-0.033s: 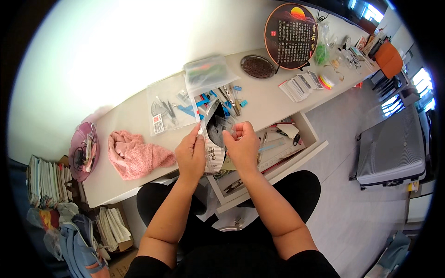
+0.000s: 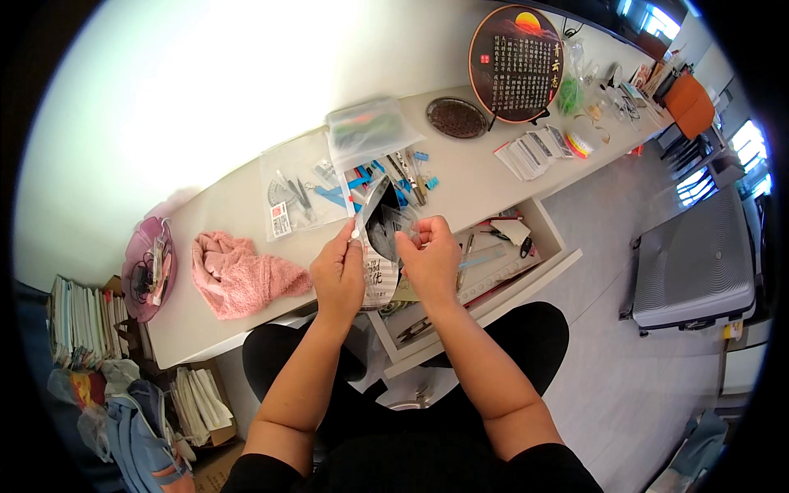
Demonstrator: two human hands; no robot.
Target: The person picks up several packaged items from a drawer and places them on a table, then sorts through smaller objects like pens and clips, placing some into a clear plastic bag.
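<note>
Above the open drawer (image 2: 481, 316) I hold up a clear plastic bag (image 2: 380, 283) with printing on its lower part and a white slider at its edge. My left hand (image 2: 339, 278) is closed on the bag's left edge, thumb by the slider. Curled at the bag's other side, my right hand (image 2: 431, 261) pinches a clear plastic edge; whether that belongs to the bag or to something inside is unclear. Dark, shiny contents (image 2: 381, 237) show between my hands, their kind hard to make out. Behind the bag lie pens (image 2: 408, 177) and blue stationery pieces (image 2: 331, 195).
A clear pouch with a protractor (image 2: 282, 193), a frosted pouch (image 2: 370, 131) and a pink fluffy cloth (image 2: 238, 275) lie on the desk. Further right are a dark oval tray (image 2: 457, 117), spread cards (image 2: 532, 154) and a round plaque (image 2: 516, 66). A grey suitcase (image 2: 694, 263) stands on the floor.
</note>
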